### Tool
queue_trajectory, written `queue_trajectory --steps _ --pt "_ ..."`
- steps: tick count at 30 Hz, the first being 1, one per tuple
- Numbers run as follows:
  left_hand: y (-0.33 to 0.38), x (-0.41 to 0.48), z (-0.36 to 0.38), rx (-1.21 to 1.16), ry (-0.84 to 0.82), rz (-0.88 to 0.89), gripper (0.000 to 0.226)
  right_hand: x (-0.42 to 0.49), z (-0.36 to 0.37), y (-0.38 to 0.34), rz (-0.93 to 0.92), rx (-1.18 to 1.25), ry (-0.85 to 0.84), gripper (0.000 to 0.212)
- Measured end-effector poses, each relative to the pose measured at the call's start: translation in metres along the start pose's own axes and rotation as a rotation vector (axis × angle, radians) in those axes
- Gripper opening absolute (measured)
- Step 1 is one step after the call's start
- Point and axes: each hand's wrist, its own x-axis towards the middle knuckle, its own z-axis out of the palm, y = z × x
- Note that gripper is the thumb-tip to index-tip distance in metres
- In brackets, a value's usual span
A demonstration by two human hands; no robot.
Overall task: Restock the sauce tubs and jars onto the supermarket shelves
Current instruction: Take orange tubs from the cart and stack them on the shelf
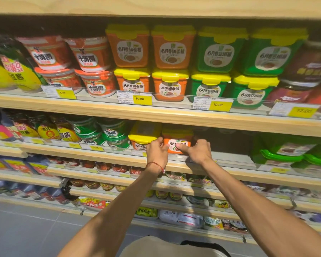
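At centre frame, on the second shelf (230,165), both hands clamped an orange sauce tub (176,140); the left hand (157,152) and right hand (198,151) hid its lower label. Just left stood another yellow-lidded tub (144,135), partly covered. Green tubs (285,151) at right looked blurred.

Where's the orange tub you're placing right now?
In the head view, the orange tub sits centre frame on the second shelf, between the left hand and right hand, immediately right of another yellow-lidded tub.
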Motion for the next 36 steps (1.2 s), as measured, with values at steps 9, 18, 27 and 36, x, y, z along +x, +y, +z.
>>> queue_trajectory --steps 9,18,27,36 --pt "-0.008 -0.007 -0.002 -0.034 0.047 -0.051 0.039 -0.016 0.006 0.005 -0.098 0.054 0.028 0.03" --pt "-0.001 -0.027 -0.011 -0.154 0.145 -0.154 0.025 -0.019 -0.007 0.005 -0.159 -0.09 -0.097 0.031" --pt "-0.008 -0.063 -0.034 0.369 -0.051 0.149 0.024 -0.088 -0.027 0.013 -0.171 -0.158 0.036 0.037" --pt "-0.013 -0.109 -0.041 0.759 -0.471 0.45 0.051 -0.189 -0.041 0.056 -0.126 -0.585 0.12 0.048"
